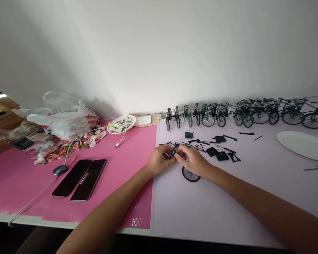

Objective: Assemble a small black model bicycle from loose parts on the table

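Observation:
Between my two hands, a small black toy bicycle wheel (pixel 172 152) is held up off the table, seen nearly edge-on. My left hand (pixel 160 159) is closed on its left side, and the fingers of my right hand (pixel 189 158) pinch it from the right. Just under my right hand a second black spoked wheel (pixel 191 175) lies flat, partly covered by the hand. Beyond my fingers is a small dark bicycle frame (pixel 194 145), partly hidden. Black flat square pieces (pixel 222 155) and a black triangular piece (pixel 233 157) lie to the right.
Along the wall stands a row of assembled miniature bicycles (pixel 243 113). A white oval plate (pixel 303 143) sits at right. On the pink left side are two phones (pixel 88 180), a cable, a computer mouse (pixel 59 170), plastic bags (pixel 66 120) and a plate of pale pieces (pixel 111 131).

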Tool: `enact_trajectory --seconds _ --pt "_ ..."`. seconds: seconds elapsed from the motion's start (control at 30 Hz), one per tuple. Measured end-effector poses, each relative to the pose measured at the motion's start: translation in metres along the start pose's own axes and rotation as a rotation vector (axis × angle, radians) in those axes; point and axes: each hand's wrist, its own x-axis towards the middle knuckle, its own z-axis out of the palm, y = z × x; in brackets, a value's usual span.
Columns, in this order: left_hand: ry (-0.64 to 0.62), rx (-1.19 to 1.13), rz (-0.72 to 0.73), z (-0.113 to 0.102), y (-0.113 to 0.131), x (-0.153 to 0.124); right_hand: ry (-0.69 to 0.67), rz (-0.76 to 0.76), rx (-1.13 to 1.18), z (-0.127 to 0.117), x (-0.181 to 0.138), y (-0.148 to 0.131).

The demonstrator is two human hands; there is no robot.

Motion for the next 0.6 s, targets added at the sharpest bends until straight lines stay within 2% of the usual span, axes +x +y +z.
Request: enact_trajectory --seconds 0.6 --pt "-0.002 0.013 -0.004 0.0001 -0.0001 -0.0002 -0.012 0.003 0.001 -0.0009 -0.0003 -0.0004"
